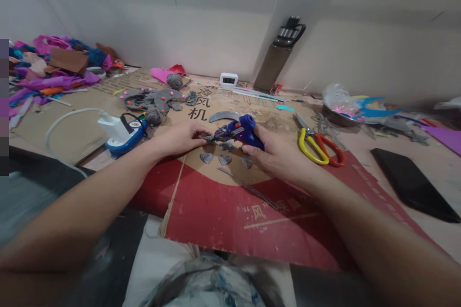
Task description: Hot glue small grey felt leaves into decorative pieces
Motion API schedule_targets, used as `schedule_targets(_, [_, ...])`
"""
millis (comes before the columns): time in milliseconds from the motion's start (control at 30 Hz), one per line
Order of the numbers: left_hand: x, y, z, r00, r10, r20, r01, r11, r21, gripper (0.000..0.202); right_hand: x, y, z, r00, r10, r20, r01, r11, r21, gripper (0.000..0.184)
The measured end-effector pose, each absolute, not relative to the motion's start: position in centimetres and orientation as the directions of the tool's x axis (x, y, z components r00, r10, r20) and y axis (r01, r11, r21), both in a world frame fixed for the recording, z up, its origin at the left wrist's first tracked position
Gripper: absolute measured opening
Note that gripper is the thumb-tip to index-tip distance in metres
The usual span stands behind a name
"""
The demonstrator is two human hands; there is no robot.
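Garment (205,283) | right hand (272,151) holds glue gun (248,128) | left hand (183,137) pinches grey piece (208,138)

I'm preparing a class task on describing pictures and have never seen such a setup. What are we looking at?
There is no machine here, only two bare human hands. The single picture comes from a camera worn on the head, looking forward and down. The right hand holds a blue glue gun. The left hand has its fingers at a small grey piece by the gun's tip; whether it grips is hard to see. Grey hearts lie on the cardboard. To the right are scissors and what looks like a phone; farther back are a clock and a bottle.
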State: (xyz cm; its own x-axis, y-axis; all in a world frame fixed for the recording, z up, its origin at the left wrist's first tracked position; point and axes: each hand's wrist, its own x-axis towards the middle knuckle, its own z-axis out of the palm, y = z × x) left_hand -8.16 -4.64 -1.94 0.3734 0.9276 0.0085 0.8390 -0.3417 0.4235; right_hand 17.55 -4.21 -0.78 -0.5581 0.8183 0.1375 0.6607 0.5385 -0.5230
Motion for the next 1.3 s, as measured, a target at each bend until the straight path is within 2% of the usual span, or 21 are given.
schedule_targets(600, [-8.34, -4.18, -2.30, 0.413, 0.910, 0.038, 0.803, -0.384, 0.456, 0.029, 17.75, -4.18, -1.03, -0.580, 0.799, 0.158, 0.639, 0.566, -0.521, 0.029])
schedule_targets(833, [-8.28, -4.32, -2.23, 0.406, 0.912, 0.050, 0.813, -0.386, 0.436, 0.030, 17.72, -4.48, -0.55, -0.580, 0.806, 0.122, 0.660, 0.552, -0.510, 0.035])
schedule_targets(1300, [-8.21, -4.41, -2.04, 0.414, 0.910, 0.026, 0.804, -0.379, 0.459, 0.032, 17.78, -4.52, -0.49, -0.573, 0.807, 0.141, 0.664, 0.559, -0.497, 0.030])
